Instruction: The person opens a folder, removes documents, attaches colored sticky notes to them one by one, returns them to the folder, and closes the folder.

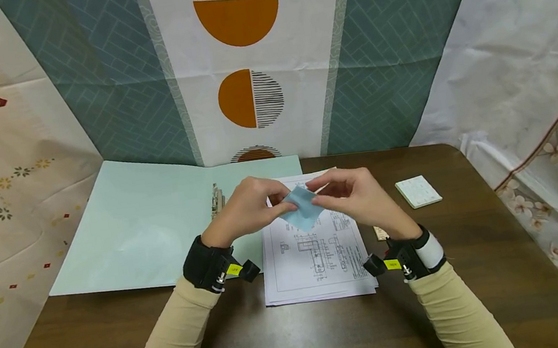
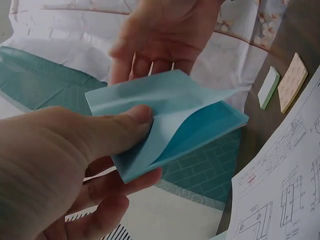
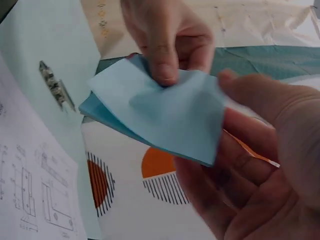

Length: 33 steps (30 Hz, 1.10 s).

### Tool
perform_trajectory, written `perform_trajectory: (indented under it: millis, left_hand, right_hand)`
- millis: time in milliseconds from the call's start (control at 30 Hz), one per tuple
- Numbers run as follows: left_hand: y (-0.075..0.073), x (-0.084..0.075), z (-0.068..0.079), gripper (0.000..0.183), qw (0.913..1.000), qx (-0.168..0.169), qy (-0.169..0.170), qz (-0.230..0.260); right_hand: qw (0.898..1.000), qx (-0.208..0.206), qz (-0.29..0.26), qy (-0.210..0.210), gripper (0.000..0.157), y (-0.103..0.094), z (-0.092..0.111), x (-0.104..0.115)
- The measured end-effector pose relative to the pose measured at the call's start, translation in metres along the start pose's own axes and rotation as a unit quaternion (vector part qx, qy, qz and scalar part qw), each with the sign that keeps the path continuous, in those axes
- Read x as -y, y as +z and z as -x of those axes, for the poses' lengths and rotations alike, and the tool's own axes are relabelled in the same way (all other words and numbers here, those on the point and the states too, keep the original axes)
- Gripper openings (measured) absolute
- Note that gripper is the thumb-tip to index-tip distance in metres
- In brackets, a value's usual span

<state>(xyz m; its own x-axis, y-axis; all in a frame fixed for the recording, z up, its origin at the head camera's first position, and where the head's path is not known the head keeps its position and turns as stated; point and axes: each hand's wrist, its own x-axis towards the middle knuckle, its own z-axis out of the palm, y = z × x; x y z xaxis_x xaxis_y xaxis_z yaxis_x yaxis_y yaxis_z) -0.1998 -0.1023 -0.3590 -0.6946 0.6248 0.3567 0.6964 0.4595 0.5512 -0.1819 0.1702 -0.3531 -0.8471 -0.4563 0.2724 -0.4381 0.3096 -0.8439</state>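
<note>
Over the printed sheets, both hands hold a small blue sticky note pad [image 1: 303, 212] in the air. My left hand [image 1: 248, 204] grips one side of it, thumb pressed on the top note and fingers underneath. At the opposite side, my right hand [image 1: 352, 188] pinches the edge, its thumb at the rim and fingers below, as the right wrist view shows. The top note [image 2: 187, 107] bows up from the layers beneath, leaving a gap along one side. Under the hands lies a stack of technical drawings [image 1: 320, 283], its upper part partly hidden.
An open pale green folder [image 1: 133, 228] covers the table's left, with a metal binder clip [image 1: 217, 201] on it. A white pad [image 1: 418, 191] lies to the right. Near the right wrist is a beige patterned pad [image 1: 380, 233], partly hidden. Fabric hangs behind the table [image 1: 302, 347].
</note>
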Motion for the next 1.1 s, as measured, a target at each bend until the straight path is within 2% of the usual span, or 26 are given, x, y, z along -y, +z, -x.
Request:
perform_trajectory:
  millis: [100,267,400,533,633,700,867,933,1100]
  left_hand:
    - [0.003,-0.002,-0.001,0.012,0.9997,0.012,0.022,0.004]
    - [0.002,-0.001,0.000,0.013,0.9992,0.001,0.023,0.031]
    - [-0.003,0.002,0.002,0.020,0.9971,-0.044,0.004,0.062]
    - [-0.011,0.006,0.005,0.032,0.9915,-0.096,-0.029,0.082]
    - [-0.016,0.006,0.007,0.036,0.9862,-0.117,-0.054,0.104]
    - [-0.017,0.005,0.007,0.037,0.9828,-0.122,-0.066,0.122]
    - [-0.006,-0.001,0.003,0.037,0.9818,-0.105,-0.064,0.145]
    - [0.001,-0.004,0.001,0.029,0.9825,-0.101,-0.056,0.146]
    - [0.009,-0.010,-0.001,0.012,0.9802,-0.121,-0.049,0.149]
  right_hand:
    - [0.999,0.025,0.035,0.001,0.017,0.006,-0.001,-0.001]
    - [0.999,-0.004,0.048,0.009,0.013,0.007,0.000,0.000]
    - [0.997,-0.056,0.043,0.000,0.015,0.005,0.000,0.000]
    - [0.991,-0.134,-0.016,-0.001,0.013,0.000,-0.001,0.000]
    - [0.982,-0.180,-0.056,0.004,0.013,-0.003,0.001,0.001]
    - [0.978,-0.195,-0.070,0.010,0.013,-0.004,0.001,0.001]
    - [0.976,-0.199,-0.085,0.019,0.016,-0.002,0.003,0.004]
    - [0.978,-0.192,-0.080,0.017,0.017,-0.001,0.003,0.004]
    - [0.983,-0.171,-0.064,0.002,0.016,0.001,0.003,0.005]
